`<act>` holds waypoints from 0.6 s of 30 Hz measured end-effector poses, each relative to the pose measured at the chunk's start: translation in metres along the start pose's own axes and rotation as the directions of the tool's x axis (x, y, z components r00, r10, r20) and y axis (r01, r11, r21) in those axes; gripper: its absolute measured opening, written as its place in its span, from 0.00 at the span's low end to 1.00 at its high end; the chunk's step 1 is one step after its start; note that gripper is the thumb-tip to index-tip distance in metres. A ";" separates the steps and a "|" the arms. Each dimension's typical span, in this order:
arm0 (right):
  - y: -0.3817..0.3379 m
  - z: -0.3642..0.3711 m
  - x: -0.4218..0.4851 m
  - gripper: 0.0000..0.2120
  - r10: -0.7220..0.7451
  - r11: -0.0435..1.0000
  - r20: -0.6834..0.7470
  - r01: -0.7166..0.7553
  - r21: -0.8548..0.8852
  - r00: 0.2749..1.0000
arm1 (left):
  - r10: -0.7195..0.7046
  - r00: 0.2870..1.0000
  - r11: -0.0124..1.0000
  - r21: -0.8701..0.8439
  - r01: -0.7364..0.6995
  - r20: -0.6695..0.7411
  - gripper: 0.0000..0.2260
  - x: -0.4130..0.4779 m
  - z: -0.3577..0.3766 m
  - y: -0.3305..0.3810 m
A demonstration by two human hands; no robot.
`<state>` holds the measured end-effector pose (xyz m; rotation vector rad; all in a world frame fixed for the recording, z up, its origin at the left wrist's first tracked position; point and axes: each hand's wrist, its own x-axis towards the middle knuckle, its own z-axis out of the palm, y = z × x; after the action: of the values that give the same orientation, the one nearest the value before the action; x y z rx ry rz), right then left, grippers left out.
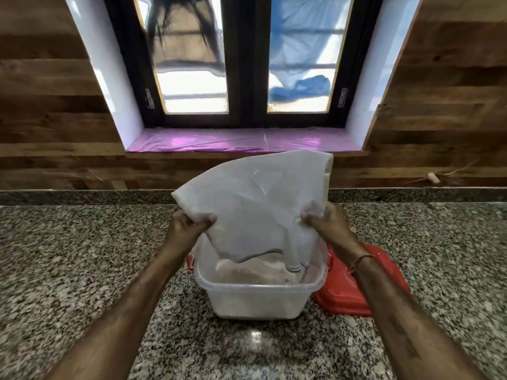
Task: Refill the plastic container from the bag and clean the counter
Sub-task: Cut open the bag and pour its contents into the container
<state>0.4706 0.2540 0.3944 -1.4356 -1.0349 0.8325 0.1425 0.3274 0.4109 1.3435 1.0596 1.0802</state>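
A white plastic bag is held upside down over a clear plastic container on the granite counter. The bag's open mouth hangs inside the container, where a pale powder lies heaped. My left hand grips the bag's left edge and my right hand grips its right edge. The container has red clips on its sides.
A red lid lies on the counter right of the container, partly under my right forearm. A wood-panelled wall and a window with a pink-lined sill rise behind the counter's back edge.
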 end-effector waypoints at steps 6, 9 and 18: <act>0.004 -0.007 -0.005 0.11 -0.026 0.968 -0.142 -0.010 -0.251 0.990 | 0.139 0.986 0.988 0.086 -0.131 -0.093 0.16 0.014 0.006 0.010; -0.004 -0.004 -0.008 0.08 0.006 0.999 -0.150 -0.014 -0.047 0.989 | 0.018 0.996 0.935 0.350 -0.049 0.092 0.27 0.005 -0.001 -0.015; -0.006 -0.004 -0.009 0.10 -0.004 0.969 -0.057 -0.011 -0.248 0.998 | 0.092 0.994 0.995 -0.022 -0.094 -0.064 0.07 0.019 0.002 0.001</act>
<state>0.4702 0.2441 0.4003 -1.6622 -1.1227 0.6772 0.1481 0.3454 0.4122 1.3580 1.0348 1.2075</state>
